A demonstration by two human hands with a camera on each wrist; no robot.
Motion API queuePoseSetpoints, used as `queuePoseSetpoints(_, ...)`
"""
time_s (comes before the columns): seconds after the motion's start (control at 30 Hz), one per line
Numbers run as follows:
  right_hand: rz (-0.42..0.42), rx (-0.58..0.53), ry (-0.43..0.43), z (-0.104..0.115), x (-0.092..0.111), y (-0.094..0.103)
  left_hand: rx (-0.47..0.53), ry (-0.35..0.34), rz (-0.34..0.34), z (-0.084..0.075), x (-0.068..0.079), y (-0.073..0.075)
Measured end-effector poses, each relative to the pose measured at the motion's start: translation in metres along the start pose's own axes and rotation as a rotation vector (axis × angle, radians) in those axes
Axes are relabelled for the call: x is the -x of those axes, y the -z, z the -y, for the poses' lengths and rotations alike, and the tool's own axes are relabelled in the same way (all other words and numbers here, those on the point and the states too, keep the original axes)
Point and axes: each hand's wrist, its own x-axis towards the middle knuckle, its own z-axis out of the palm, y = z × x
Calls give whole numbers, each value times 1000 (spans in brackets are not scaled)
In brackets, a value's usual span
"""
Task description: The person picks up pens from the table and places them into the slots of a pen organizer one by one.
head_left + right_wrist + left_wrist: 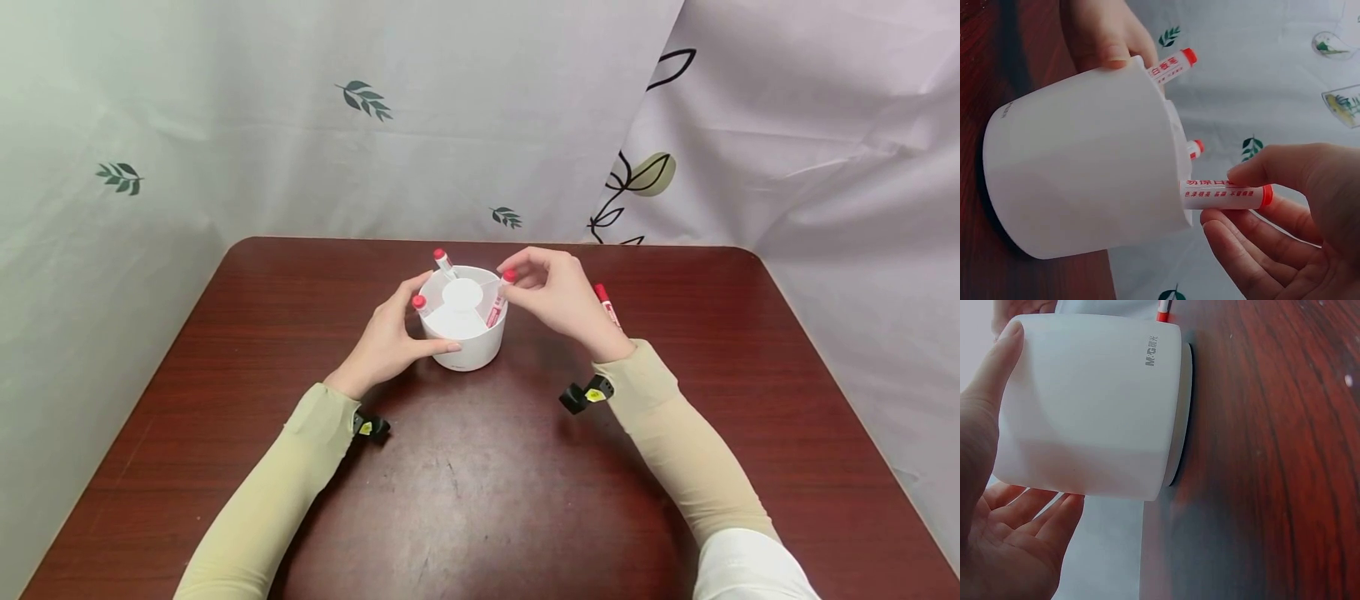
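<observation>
A round white pen holder (471, 353) with several compartments stands on the table. My left hand (384, 343) grips its left side, thumb across the front and fingers round the back. My right hand (561, 297) pinches a whiteboard marker (1219, 195) with a red cap, between thumb and fingers. That marker's lower part is inside the right-hand compartment, hidden by the wall in the right wrist view. Two more red-capped whiteboard markers lean in the holder, one at the back (444, 262) and one at the left (421, 305).
Another red-capped marker (607, 305) lies on the dark red wooden table (465, 500), behind my right wrist and partly hidden by it. A pale curtain (285, 150) with leaf prints hangs beyond the table's far edge. Small black cameras are strapped to both wrists.
</observation>
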Motion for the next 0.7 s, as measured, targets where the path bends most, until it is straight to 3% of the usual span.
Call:
queuePoseSetpoints(0.43, 5, -9, -20, -8, 0, 1, 0, 3, 0, 2, 0, -2)
queuePoseSetpoints(0.7, -15, -51, -50, -20, 10, 13, 9, 7, -1, 4, 1, -1)
